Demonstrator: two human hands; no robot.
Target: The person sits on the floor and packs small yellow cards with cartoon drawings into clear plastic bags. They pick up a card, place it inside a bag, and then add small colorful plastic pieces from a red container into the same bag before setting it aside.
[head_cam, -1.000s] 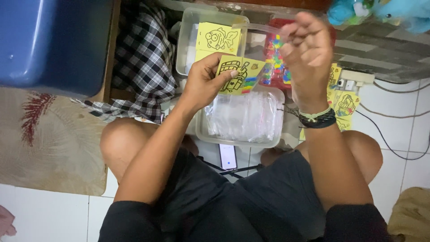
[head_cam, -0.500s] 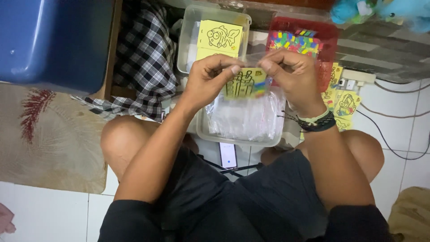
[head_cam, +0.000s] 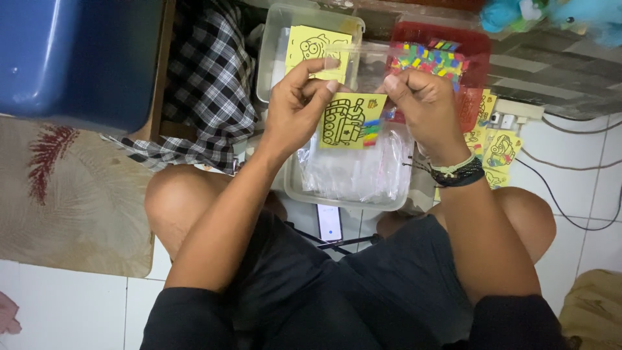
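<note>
My left hand (head_cam: pixel 299 104) and my right hand (head_cam: pixel 422 104) together hold a small yellow picture card (head_cam: pixel 350 122) with a black line drawing and a strip of coloured bits, inside a clear plastic sleeve. Each hand pinches an upper corner. Below the card sits a clear tub (head_cam: pixel 304 192) filled with empty clear sleeves. Behind it, another clear tub (head_cam: pixel 271 57) holds more yellow cards (head_cam: pixel 312 45). A red basket (head_cam: pixel 478 46) at the right holds packets of coloured bits.
A blue plastic bin (head_cam: pixel 78 58) stands at the upper left beside a checked cloth (head_cam: pixel 201 97). Loose yellow cards (head_cam: pixel 497 150) lie right of my wrist, near a power strip (head_cam: pixel 512 111) and cables. A phone (head_cam: pixel 329 221) lies between my knees. A patterned mat (head_cam: pixel 65 194) is at the left.
My right hand came down from above the red basket and took hold of the card's right side. The card now hangs upright between both hands, in its sleeve.
</note>
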